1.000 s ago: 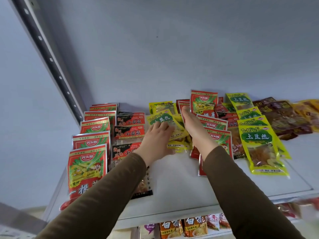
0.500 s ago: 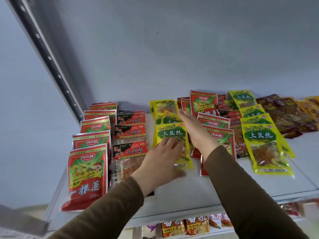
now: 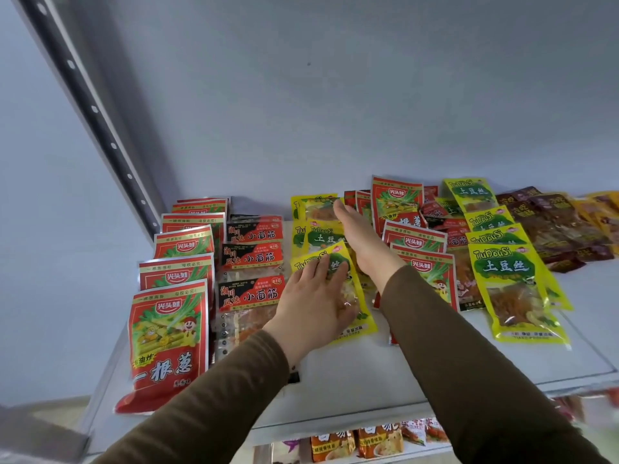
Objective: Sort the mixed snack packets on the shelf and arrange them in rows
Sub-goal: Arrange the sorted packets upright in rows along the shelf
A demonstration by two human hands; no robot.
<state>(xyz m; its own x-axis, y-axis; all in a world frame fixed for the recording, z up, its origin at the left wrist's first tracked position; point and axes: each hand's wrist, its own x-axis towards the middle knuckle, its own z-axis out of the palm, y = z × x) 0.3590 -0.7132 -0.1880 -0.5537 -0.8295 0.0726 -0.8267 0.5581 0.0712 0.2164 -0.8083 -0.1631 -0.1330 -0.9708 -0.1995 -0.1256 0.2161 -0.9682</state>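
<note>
My left hand (image 3: 315,299) lies flat, fingers straight and spread, pressing the front yellow packet (image 3: 355,296) against the shelf (image 3: 351,380). Not gripping, just palm on top. That packet sits skewed: its long axis runs front to back but the top leans left, off line with the two yellow packets behind it (image 3: 318,236). My right hand (image 3: 358,239) is edge-on along the right side of that yellow column, fingers straight and together, tips up near the rearmost yellow packet (image 3: 316,209); it holds nothing, working like a fence.

So the key relation: the skewed packet is directly under the left hand and just left of the right hand's edge. Left hand is the nearer one and likely does the turning; I'd rotate the top rightwards until it squares with the column.

Left of it: the black-red row (image 3: 251,259) and the red row (image 3: 177,279), both already lined up. Right of my right arm, red packets (image 3: 418,242), another yellow stack (image 3: 505,272) and brown packets (image 3: 552,222) look unsorted.
</note>
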